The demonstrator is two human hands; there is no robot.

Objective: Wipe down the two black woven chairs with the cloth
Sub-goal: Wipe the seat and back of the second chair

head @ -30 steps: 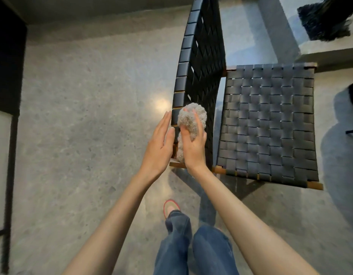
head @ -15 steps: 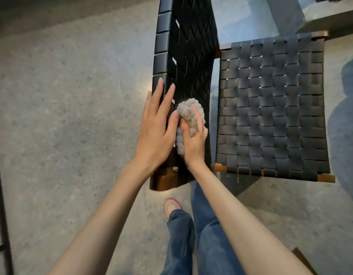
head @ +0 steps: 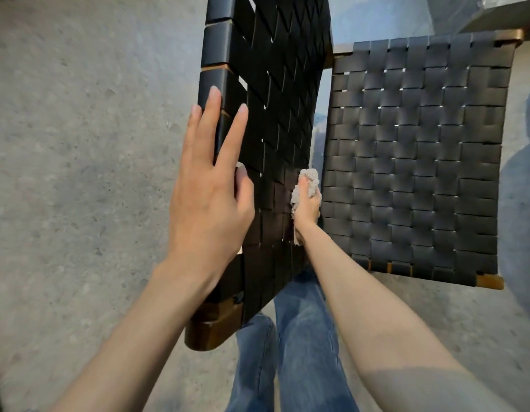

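One black woven chair stands before me, seen from above: its backrest rises at centre and its seat spreads to the right. My left hand lies flat with straight fingers against the backrest's top rail. My right hand grips a fluffy grey cloth and presses it to the lower part of the backrest, near the gap to the seat. Only this chair shows.
Grey speckled floor lies open on the left. My legs in blue jeans stand just behind the backrest. A pale ledge sits at the top right, and a dark shadow falls on the floor at the right edge.
The view has closed in on the chair. My right hand carried the cloth from the top rail down and right across the backrest. My left hand has flattened onto the rail.
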